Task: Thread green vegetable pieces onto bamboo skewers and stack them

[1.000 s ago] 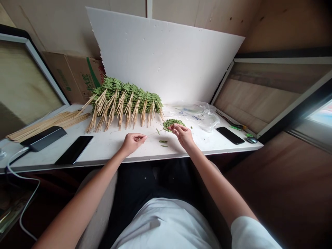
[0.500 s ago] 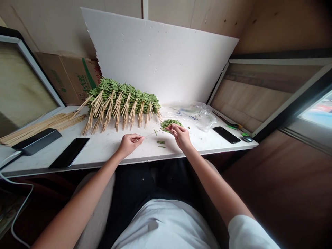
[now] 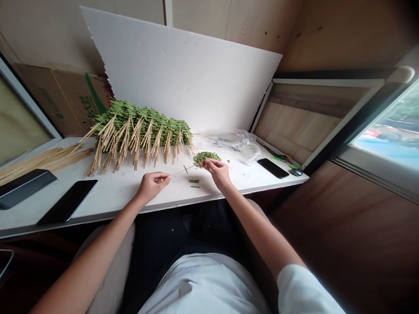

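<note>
At the back left, a cardboard box (image 3: 70,98) stands against the wall, its inside hidden. Loose skewers (image 3: 36,165) lie at the left of the white table (image 3: 124,196), beside a stack of skewered green stalks (image 3: 140,117). A small pile of cut green pieces (image 3: 211,155) lies right of the stack; farther right is a crumpled plastic bag (image 3: 250,152), whose contents, if any, cannot be made out. Compared with the earlier frames, the view has turned right and the table things sit farther left in it. The left hand (image 3: 151,186), nearly closed, pinches one end of a thin skewer (image 3: 178,171). The right hand (image 3: 218,173) pinches near its other end in front of the pile, thumb and forefinger together, other fingers loosely curled.
</note>
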Action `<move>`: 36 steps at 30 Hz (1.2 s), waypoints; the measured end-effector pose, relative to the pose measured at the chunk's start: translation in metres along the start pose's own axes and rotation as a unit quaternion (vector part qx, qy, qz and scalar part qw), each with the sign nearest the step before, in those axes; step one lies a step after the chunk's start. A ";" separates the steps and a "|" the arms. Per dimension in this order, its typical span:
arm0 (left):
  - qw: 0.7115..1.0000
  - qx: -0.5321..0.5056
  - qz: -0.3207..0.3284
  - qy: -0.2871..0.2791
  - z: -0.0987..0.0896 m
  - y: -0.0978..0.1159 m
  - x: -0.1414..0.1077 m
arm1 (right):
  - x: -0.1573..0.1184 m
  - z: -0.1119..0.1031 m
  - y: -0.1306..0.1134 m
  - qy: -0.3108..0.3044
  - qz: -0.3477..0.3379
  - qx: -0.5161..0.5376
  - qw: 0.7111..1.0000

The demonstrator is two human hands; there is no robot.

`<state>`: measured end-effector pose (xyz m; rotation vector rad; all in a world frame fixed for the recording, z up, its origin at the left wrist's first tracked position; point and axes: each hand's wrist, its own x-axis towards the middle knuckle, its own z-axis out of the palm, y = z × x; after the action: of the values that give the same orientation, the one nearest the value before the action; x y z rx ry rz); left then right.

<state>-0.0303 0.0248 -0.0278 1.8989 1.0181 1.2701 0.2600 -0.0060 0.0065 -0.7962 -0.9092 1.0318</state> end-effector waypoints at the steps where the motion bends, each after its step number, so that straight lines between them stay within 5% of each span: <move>1: 1.000 0.001 0.001 0.000 0.000 0.000 0.000 | 0.000 0.000 0.001 0.003 -0.002 -0.002 1.000; 36: 0.999 0.021 0.044 0.022 0.002 0.004 -0.002 | -0.003 0.008 0.008 0.022 0.014 -0.017 1.000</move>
<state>-0.0275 0.0211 -0.0259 1.9752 0.9995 1.3564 0.2489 -0.0055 0.0021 -0.8588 -0.8818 1.0224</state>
